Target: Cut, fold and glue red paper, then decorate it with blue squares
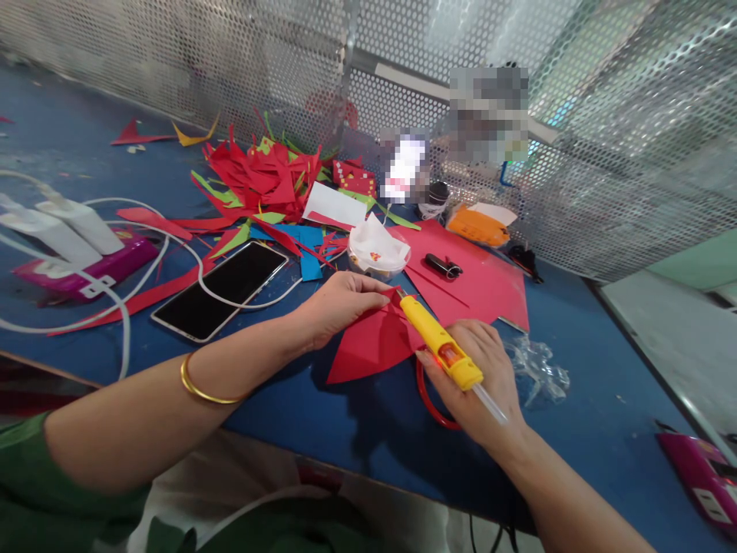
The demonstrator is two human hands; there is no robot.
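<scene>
Between the fingers and thumb of my left hand (339, 307) is a folded piece of red paper (374, 346), held a little above the blue table. My right hand (487, 369) is wrapped round a yellow hot glue gun (431, 330), with a clear glue stick (489, 403) jutting from its back end. The gun's nozzle meets the top of the red paper, close to my left fingertips. Partly under my right hand shows a red loop (429, 395), perhaps a scissors handle; the rest of it is hidden.
A black-screened phone (222, 292) lies left, crossed by a white cable. Paper scraps (270, 180) heap behind it. Beyond my hands are a tissue-lined bowl (377, 250), red sheets (489, 284) and a black key fob (442, 266). Crumpled clear plastic (538, 369) lies right. Perforated metal panels (230, 69) stand behind.
</scene>
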